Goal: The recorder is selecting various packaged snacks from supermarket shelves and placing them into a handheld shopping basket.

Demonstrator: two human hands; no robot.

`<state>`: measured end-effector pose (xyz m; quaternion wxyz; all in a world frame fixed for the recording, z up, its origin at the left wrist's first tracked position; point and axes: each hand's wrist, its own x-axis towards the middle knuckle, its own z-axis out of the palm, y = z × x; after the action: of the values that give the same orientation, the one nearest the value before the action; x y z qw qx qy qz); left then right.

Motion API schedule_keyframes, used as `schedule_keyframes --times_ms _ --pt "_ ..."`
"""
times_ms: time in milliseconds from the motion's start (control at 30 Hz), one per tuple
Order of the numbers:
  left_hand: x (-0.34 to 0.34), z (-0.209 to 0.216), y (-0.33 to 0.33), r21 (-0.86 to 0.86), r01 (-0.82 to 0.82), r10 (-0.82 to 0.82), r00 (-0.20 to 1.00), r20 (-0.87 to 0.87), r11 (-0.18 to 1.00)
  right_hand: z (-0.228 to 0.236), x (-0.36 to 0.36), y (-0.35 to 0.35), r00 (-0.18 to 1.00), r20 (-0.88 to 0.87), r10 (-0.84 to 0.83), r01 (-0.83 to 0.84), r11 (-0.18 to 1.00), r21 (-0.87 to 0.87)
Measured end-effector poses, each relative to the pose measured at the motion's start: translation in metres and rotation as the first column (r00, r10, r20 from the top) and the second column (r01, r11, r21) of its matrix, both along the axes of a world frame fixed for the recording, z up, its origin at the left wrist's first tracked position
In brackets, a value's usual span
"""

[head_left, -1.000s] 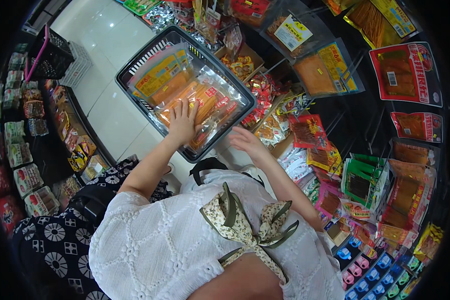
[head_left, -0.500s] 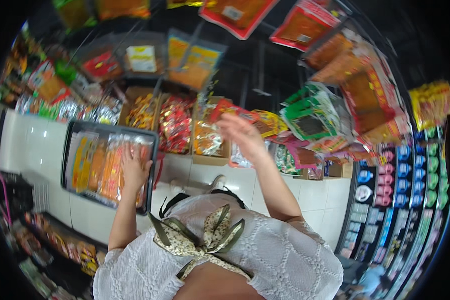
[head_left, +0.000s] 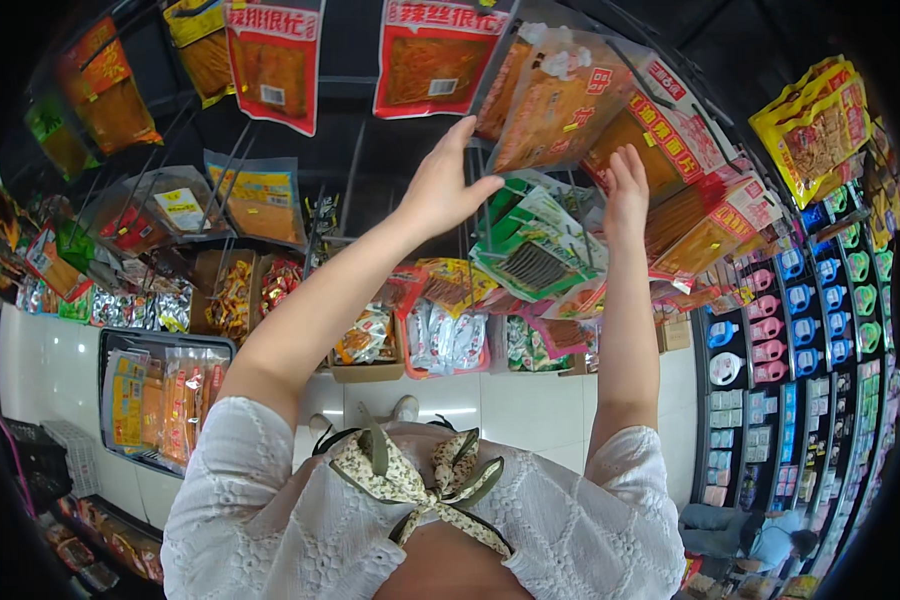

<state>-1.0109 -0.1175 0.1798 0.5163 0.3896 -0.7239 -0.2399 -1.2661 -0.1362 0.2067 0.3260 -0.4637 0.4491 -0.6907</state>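
Note:
Both my arms reach forward to a rack of hanging snack packets. Beside the left edge of a clear packet of orange-brown snack [head_left: 560, 110] is my left hand [head_left: 448, 185], its thumb spread from the fingers and nothing held. My right hand [head_left: 626, 197] is raised with fingers apart, in front of a red-and-clear packet of brown snack sheets [head_left: 625, 140]; whether its fingertips touch that packet I cannot tell. Between my forearms hang green-and-white packets [head_left: 540, 245] with dark contents. Low at the left stands a dark grey bin [head_left: 107, 385] holding flat orange snack packets [head_left: 180, 400].
Red-edged packets [head_left: 436, 65] hang from metal hooks above. Below them, cartons [head_left: 370, 372] of small wrapped snacks line the floor's edge. Yellow packets [head_left: 815, 130] hang at the right, over shelves of bottles [head_left: 765, 335]. A person in blue [head_left: 760, 540] is at the lower right.
My left hand has left the packets in the bin and swung up to the rack. My right hand has moved right and up among the hanging packets. The view has shifted right.

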Motion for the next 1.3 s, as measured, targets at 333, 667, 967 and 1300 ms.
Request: schedule_keyframes --times_ms 333,667,967,1300 --pt "-0.062 -0.003 -0.059 0.235 0.148 -0.124 0.985 -0.117 0.961 -0.002 -0.016 -0.048 0.977 -0.151 0.148 -0.135 0.986 0.093" --pt "-0.061 0.024 0.023 0.303 0.607 -0.407 0.752 -0.519 0.735 0.047 -0.033 0.066 0.964 -0.088 0.251 -0.250 0.968 0.020" --pt "-0.019 0.033 0.089 0.357 0.761 -0.522 0.638 -0.567 0.542 0.046 0.021 0.168 0.999 -0.048 0.014 -0.016 0.999 -0.033" --pt "0.025 0.060 0.099 0.325 0.746 -0.510 0.646 -0.569 0.582 0.027 0.066 0.193 0.987 0.094 0.132 -0.101 0.956 -0.276"
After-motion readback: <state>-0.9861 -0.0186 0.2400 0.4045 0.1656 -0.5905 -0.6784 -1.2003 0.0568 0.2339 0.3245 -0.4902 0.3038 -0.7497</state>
